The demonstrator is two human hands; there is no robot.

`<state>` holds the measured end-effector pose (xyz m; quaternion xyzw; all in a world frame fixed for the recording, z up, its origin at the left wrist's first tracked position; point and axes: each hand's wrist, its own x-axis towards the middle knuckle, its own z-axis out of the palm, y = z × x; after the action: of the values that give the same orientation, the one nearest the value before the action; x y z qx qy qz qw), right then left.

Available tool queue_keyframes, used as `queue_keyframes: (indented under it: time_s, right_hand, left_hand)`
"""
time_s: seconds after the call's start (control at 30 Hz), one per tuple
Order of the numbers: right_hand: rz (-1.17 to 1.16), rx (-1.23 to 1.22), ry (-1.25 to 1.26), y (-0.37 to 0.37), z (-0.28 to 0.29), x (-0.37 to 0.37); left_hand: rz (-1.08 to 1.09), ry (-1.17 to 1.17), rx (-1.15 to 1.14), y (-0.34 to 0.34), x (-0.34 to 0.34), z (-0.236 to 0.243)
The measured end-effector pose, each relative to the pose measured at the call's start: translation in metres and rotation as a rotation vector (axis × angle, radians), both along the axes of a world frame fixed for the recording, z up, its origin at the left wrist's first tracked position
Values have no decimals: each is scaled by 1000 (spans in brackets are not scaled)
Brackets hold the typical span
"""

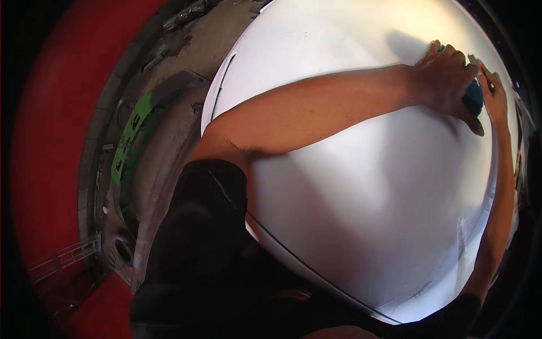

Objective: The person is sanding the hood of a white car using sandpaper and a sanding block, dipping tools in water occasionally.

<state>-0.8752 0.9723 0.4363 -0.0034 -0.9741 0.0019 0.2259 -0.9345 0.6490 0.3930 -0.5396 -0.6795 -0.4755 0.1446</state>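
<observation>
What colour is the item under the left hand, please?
The item is dark blue-green, in the head view.

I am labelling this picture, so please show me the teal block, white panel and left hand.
Teal block (473,100): head view, its exposed end.
White panel (361,186): head view, bare middle surface.
Left hand (445,74): head view, back of hand.

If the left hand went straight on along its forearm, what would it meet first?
Most likely the right hand, just beyond the left hand and the blue-green block it grips. The gap looks very small; depth is unclear, so they may already touch.
</observation>
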Motion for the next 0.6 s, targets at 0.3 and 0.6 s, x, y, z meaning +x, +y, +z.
queue_keyframes:
  time_s: [0.3, 0.6]
  right_hand:
    - [-647, 334, -252, 86, 1, -78]
    - [-37, 63, -168, -240, 22, 155]
  left_hand:
    - [-21, 118, -183, 14, -24, 6]
    - [-15, -340, -49, 16, -31, 0]
